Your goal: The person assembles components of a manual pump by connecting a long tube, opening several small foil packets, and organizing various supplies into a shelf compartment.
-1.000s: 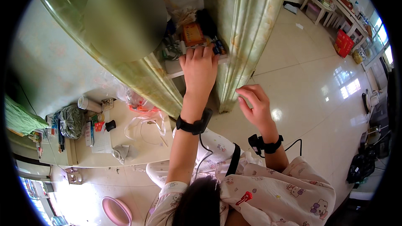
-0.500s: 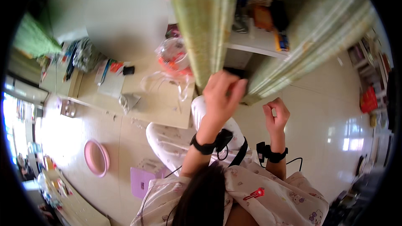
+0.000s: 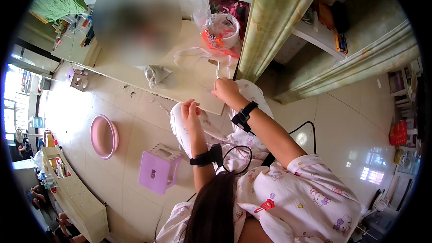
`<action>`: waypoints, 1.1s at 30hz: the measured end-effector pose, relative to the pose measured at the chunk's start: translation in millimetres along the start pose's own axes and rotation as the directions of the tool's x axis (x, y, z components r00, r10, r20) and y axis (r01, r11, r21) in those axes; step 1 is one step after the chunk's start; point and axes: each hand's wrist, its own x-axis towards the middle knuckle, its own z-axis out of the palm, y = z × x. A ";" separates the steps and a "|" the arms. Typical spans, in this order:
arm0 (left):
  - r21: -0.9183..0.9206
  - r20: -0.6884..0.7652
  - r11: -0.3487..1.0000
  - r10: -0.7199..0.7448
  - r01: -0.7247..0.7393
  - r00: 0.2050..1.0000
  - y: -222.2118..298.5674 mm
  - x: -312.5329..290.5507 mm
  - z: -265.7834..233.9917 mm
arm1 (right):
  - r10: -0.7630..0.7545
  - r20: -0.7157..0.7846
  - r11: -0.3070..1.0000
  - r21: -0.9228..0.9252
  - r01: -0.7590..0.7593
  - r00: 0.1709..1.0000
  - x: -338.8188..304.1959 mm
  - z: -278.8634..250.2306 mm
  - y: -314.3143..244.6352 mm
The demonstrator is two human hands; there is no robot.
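Left hand: the left hand (image 3: 191, 109) is raised over the lap, fingers (image 3: 194, 105) curled together at the tips, apparently pinching something too small to make out.
Right hand: the right hand (image 3: 225, 91) sits at the near edge of the pale cream worktop (image 3: 189, 87), fingers folded down; I cannot tell whether they grip anything.
Thing in hand: nearest is the crumpled clear plastic bag (image 3: 198, 65), lying flat on the worktop just beyond the right hand, thin, see-through and slack.
Look of it: limp and wrinkled, mouth loose, hardly any body to it; it would slide and fold at a touch.
How far along: by my reading, early; the bag lies flat, neither hand clearly on it, so picking it up and handling it are left.
Behind it: a clear round plastic tub with orange contents (image 3: 221, 30) stands further back, well apart from the hands.
Also on the worktop: a grey crumpled cloth (image 3: 155, 74), to the left of the bag.
On the floor: a lilac plastic step stool (image 3: 157, 169) and a pink round basin (image 3: 104, 136).
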 end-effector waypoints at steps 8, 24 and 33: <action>0.018 0.045 1.000 0.008 -0.008 0.999 -0.9 10.4 11.0 | 0.155 0.037 0.988 -0.018 -0.155 0.987 -5.5 5.8 -0.5; 0.060 0.162 0.992 -0.121 0.113 0.979 -20.9 25.3 15.6 | -0.143 -0.080 0.749 0.642 0.161 0.986 -18.2 -2.1 -8.1; 0.286 0.195 0.949 0.075 -0.130 0.978 -30.3 57.1 -2.3 | -0.415 0.072 0.790 0.523 0.320 0.907 1.4 5.9 -20.8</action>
